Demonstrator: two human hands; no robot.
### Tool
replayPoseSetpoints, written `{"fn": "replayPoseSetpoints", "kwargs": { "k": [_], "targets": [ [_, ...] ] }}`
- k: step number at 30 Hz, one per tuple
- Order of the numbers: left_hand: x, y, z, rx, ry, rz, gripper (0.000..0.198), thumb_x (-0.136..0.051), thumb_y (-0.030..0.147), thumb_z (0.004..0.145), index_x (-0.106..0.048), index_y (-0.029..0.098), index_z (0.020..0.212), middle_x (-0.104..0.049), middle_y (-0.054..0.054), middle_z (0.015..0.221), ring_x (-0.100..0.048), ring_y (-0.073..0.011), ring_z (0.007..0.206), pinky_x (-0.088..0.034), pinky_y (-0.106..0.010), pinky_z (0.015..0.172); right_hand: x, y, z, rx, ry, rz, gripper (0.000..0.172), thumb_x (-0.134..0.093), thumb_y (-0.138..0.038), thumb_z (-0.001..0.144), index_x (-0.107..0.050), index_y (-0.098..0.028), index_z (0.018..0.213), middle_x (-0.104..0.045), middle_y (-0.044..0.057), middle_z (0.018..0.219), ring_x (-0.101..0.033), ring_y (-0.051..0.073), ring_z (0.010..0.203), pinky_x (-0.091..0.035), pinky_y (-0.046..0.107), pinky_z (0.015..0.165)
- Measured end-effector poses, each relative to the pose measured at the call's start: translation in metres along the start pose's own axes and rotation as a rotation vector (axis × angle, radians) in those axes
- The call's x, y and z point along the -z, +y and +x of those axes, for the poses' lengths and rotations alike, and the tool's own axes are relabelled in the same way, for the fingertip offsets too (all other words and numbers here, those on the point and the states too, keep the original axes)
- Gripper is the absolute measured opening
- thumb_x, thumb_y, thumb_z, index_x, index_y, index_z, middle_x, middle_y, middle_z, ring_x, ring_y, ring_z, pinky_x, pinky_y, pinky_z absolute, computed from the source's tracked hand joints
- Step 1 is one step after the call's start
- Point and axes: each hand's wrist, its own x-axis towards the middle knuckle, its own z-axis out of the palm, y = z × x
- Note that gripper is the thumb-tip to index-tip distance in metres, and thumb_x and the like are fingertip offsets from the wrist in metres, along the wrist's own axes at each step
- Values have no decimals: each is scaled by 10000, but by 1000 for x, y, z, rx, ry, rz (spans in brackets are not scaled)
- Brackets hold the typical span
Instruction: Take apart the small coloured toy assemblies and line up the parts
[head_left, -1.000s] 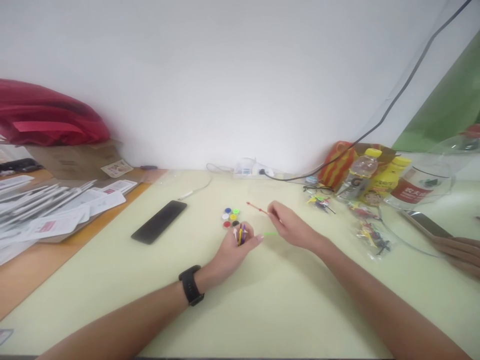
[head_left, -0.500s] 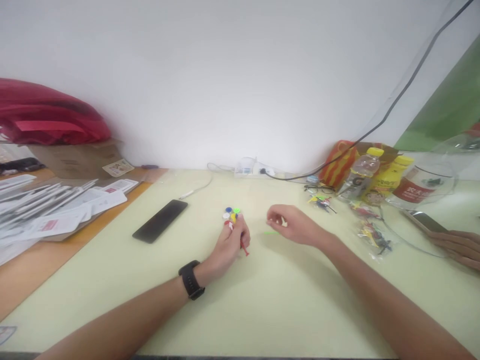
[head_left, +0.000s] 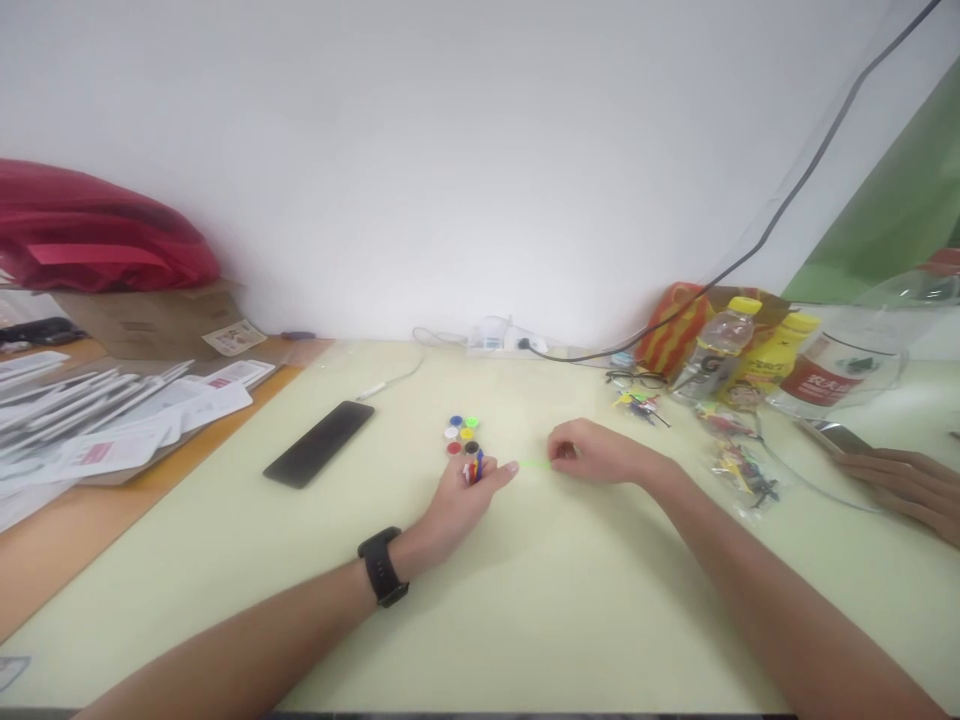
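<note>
My left hand (head_left: 463,495), with a black watch on the wrist, rests on the pale yellow table (head_left: 525,600) and is closed on a small bundle of coloured sticks (head_left: 473,468). Just beyond it sits a cluster of small coloured caps (head_left: 462,434). My right hand (head_left: 592,455) lies to the right, its fingertips pinching the end of a thin green stick (head_left: 535,464) that lies flat on the table between my hands.
A black phone (head_left: 319,443) lies at the left. Papers (head_left: 112,420) cover the wooden desk beyond it. Bottles (head_left: 742,360), glasses (head_left: 636,379) and bags of coloured pieces (head_left: 739,465) crowd the right. Another person's hand (head_left: 904,480) rests near a glass bowl (head_left: 825,440).
The red stick went from my right hand into my left hand's bundle. My right hand then dropped to the green stick on the table.
</note>
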Motion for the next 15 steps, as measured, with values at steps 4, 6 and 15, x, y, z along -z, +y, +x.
{"fn": "replayPoseSetpoints", "kwargs": {
  "k": [4,6,15],
  "targets": [
    [2,-3,5,-17,26,-83,475,-756,520,873,-407,213,776,-260,95,594,-212,-73,530,-189,-241,503,-4,-12,4,55,193,123,61,-608,-174,824,-653,-197,790,-684,17,792,-577,156,703,-444,284,655],
    [1,-6,8,-44,51,-116,425,-754,535,875,-475,215,886,-270,96,635,-215,-71,534,-198,-232,497,-9,-22,7,65,323,233,57,-631,-221,855,-645,-200,803,-659,5,760,-558,148,674,-437,286,640],
    [-2,-13,11,-35,5,-148,514,-640,667,913,-452,196,831,-323,58,714,-302,-90,619,-269,-230,556,-58,-74,9,138,417,562,135,-625,-250,916,-627,-200,791,-590,-19,706,-506,128,640,-405,278,611]
  ]
}}
